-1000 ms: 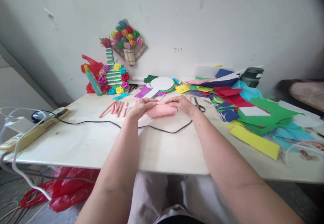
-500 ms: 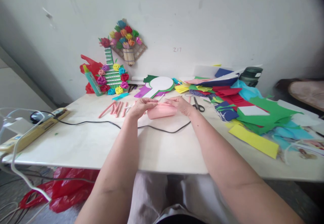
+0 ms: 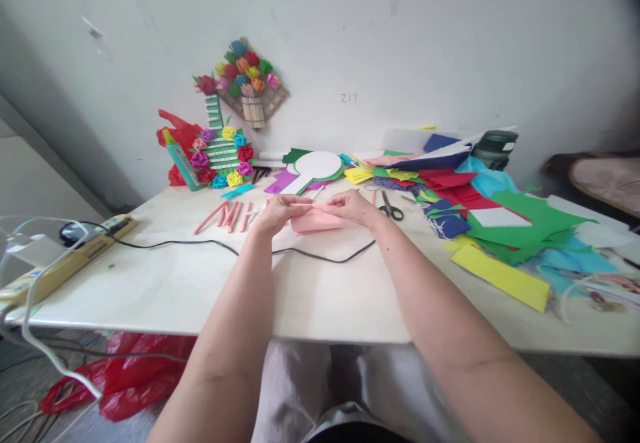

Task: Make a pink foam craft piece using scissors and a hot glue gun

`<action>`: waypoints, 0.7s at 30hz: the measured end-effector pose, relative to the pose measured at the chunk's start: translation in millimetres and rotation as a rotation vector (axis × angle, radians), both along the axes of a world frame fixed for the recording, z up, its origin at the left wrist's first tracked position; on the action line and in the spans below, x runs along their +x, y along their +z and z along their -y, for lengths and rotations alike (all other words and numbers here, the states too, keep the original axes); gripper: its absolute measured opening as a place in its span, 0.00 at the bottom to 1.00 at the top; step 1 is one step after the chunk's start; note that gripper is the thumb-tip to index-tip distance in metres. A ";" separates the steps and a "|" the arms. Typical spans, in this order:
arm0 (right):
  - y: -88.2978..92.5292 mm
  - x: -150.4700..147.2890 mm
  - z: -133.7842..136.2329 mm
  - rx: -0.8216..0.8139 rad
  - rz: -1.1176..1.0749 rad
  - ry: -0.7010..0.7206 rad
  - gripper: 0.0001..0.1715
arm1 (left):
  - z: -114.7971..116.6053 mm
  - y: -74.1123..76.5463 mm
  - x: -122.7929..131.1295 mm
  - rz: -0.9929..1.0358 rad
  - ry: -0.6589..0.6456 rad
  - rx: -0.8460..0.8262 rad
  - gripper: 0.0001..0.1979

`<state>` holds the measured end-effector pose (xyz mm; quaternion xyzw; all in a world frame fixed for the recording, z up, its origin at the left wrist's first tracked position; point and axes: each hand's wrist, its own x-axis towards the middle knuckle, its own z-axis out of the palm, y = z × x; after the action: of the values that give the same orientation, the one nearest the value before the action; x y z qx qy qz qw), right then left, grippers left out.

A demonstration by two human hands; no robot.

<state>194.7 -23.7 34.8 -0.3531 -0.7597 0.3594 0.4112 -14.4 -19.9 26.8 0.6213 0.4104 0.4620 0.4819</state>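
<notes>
A sheet of pink paper [image 3: 316,221] hangs between my two hands just above the table, its upper edge pinched. My left hand [image 3: 280,213] is closed on the left end of that edge, thumb and fingers together. On the right end, my right hand [image 3: 353,207] grips the same edge. The fingertips partly hide the edge, which looks rolled or folded. Left of my left hand lie several thin pink paper rolls [image 3: 231,216]. Black-handled scissors [image 3: 391,207] rest just right of my right hand.
A black cable [image 3: 320,254] crosses the table in front of my hands. Coloured paper sheets [image 3: 520,226] pile up at right. Behind stand a white round-headed cutout [image 3: 319,168], a paper-flower model [image 3: 223,153] and a glue bottle [image 3: 181,161]. A power strip [image 3: 75,256] lies at left.
The pink paper's lower part looks shorter and flatter than before, with its right side drawn in. Both hands keep nearly the same place, their fingers slightly shifted along the edge.
</notes>
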 end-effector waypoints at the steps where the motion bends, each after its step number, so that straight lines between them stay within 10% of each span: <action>1: 0.1 0.8 -0.1 -0.008 -0.021 0.008 0.17 | 0.7 0.7 0.1 0.000 0.005 -0.008 0.21; 21: -5.5 6.0 -9.1 -0.266 -0.475 0.054 0.15 | 2.9 2.3 0.4 0.243 -0.009 -0.068 0.20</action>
<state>200.6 -14.5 29.3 -0.2893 -0.5974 0.5395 0.5180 -14.0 -22.8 29.0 0.5459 0.3617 0.5175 0.5507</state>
